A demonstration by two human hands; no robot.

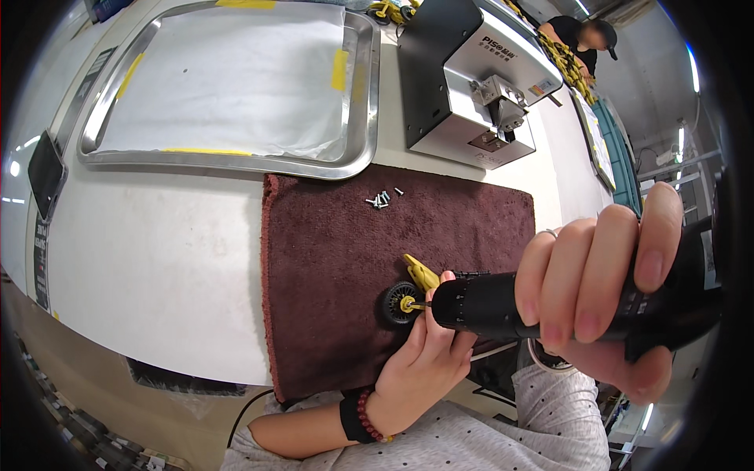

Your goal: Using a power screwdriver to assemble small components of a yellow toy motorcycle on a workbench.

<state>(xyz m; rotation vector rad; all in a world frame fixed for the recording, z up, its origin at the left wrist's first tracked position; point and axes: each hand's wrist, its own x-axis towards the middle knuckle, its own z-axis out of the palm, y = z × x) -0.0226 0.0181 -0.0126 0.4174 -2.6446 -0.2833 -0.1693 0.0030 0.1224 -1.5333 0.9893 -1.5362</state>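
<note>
A black electric screwdriver [483, 304] lies across my right hand [597, 275], its fingers wrapped round the body. The bit points left and meets the yellow hub of a black spoked toy wheel [390, 304]. A yellow toy part [422, 272] sticks up beside that wheel, and the two look joined. My left hand [424, 361] is closed on this piece just under the screwdriver's nose; its fingertips are partly hidden there. Several small silver screws [378, 201] lie loose on the brown cloth [330, 259], farther off.
A metal tray [361, 118] lined with white paper stands at the far left, beside a grey and black screw-feeding machine [471, 86]. A dark phone-like slab [47, 174] is at the left edge. Yellow parts [559, 55] and another person [585, 39] are at the far right.
</note>
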